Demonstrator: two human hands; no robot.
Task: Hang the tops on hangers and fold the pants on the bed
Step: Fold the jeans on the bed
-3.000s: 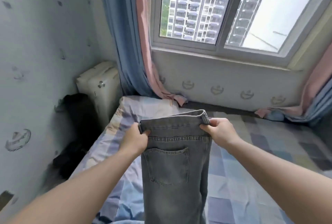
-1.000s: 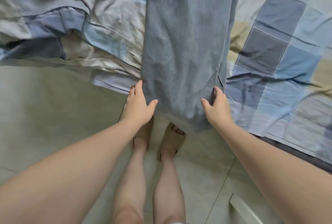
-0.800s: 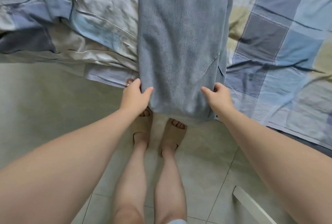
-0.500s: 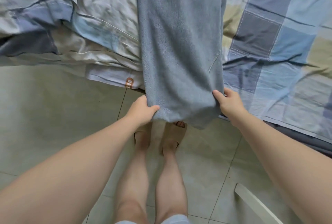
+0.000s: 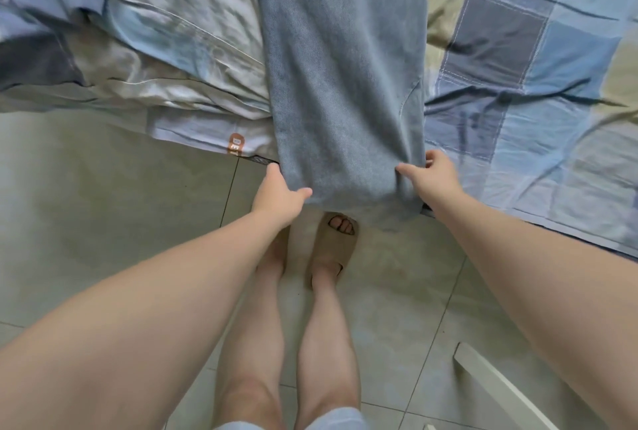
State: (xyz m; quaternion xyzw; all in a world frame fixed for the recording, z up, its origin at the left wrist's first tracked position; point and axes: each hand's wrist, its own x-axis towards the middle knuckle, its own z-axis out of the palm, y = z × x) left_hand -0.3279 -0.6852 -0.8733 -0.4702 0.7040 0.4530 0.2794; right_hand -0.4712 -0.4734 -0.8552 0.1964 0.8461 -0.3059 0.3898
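Observation:
Grey-blue jeans (image 5: 341, 67) lie lengthwise on the bed (image 5: 538, 125), their leg ends hanging over the near edge above the floor. My left hand (image 5: 278, 198) pinches the left corner of the leg ends, thumb on top of the denim. At the right corner, my right hand (image 5: 429, 177) grips the denim with thumb over it and fingers behind. The waistband lies beyond the top of the view.
A crumpled pale quilt (image 5: 131, 43) lies on the bed left of the jeans, and a checked blue sheet covers the right side. Below the bed edge are grey floor tiles (image 5: 103, 215), my feet in tan slippers (image 5: 333, 246), and a white bar (image 5: 500, 391) at lower right.
Three seconds ago I held the jeans up by the waistband near the window. Since then they lie on the bed, and both hands have slid down and taken hold of the leg ends.

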